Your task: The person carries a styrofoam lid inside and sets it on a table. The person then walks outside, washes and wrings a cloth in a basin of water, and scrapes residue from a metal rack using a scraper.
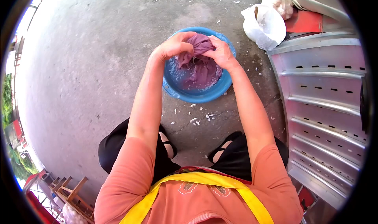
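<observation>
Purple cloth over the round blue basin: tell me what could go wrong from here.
The purple cloth, held in the right hand and left hand, might slip and splash water over the rim of the round blue plastic basin. If it sags outside, it could pick up white scraps from the grey concrete floor.

The basin (198, 96) looks like smooth, slightly glossy blue plastic; the wet purple item (201, 73) is cloth. Matt, rough concrete makes up the floor (98, 62). Shiny, slotted metal forms the ribbed panel (323, 88), thin white plastic the bag (264, 26), and wood the small frame (73, 194).
</observation>
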`<state>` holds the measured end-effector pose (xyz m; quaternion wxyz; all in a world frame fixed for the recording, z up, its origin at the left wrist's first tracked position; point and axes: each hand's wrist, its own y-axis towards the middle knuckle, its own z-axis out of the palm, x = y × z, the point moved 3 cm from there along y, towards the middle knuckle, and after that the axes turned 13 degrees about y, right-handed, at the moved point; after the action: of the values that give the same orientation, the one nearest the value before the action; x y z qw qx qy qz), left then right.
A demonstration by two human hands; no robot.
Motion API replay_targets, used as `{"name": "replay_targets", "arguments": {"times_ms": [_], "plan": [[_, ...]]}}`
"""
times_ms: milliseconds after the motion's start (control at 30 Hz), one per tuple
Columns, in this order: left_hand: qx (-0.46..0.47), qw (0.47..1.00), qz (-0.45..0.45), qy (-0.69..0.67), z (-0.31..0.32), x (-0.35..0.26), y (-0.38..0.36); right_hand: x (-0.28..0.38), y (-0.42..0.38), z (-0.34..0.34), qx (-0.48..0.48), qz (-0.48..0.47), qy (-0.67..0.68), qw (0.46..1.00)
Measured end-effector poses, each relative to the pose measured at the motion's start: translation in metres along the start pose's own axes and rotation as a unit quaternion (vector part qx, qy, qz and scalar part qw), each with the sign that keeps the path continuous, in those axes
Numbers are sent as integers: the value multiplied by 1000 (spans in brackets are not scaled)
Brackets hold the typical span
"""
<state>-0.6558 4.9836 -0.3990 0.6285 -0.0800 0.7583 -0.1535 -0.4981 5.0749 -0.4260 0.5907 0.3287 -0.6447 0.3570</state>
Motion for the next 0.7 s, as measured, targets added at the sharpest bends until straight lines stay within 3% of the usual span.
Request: {"name": "replay_targets", "arguments": {"times_ms": [33, 100, 133, 167, 200, 233, 300, 367, 400, 433, 467, 500, 533, 567, 633, 667, 700], "plan": [[-59, 994, -25, 90, -3, 6, 2, 0, 2, -6, -18, -17, 8, 1000], [-181, 944, -70, 266, -3, 35, 12, -13, -3, -13, -78, 60, -92, 991], [-299, 856, -26, 420, 1, 63, 14, -31, -5, -13, -96, 88, -156, 979], [-276, 859, -161, 400, 8, 70, 11, -45, -7, -13, -115, 117, -220, 962], [-203, 932, -246, 174, 19, 83, 11, -52, -10, -10, -113, 142, -242, 953], [-114, 940, -316, -64, 37, 95, 10, -46, -11, -3, -122, 147, -257, 947], [2, 848, -341, -406, 89, 101, 11, -22, -7, 5, -71, 188, -227, 953], [70, 756, -155, -632, 125, 95, 15, 4, -8, 23, -7, 151, -245, 958], [-28, 731, -108, -673, 136, 95, 20, 13, -14, 33, 77, 115, -243, 960], [41, 626, -47, -778, 136, 93, 34, 25, -26, 43, 132, 126, -265, 947], [44, 659, -50, -750, 140, 100, 36, 35, -42, 50, 173, 155, -291, 928], [45, 691, -52, -719, 132, 77, 25, 39, -60, 51, 229, 97, -318, 915], [47, 676, -110, -727, 129, 78, 23, 46, -81, 50, 218, -51, -237, 945], [50, 670, -122, -731, 127, 82, 25, 60, -92, 48, 252, 1, -200, 947], [57, 655, -154, -737, 130, 107, 36, 92, -105, 47, 291, 10, -154, 944], [49, 594, -178, -783, 133, 136, 49, 107, -109, 45, 314, 12, -137, 940], [105, 587, -109, -795, 135, 139, 50, 119, -112, 42, 335, 14, -120, 934]]}}
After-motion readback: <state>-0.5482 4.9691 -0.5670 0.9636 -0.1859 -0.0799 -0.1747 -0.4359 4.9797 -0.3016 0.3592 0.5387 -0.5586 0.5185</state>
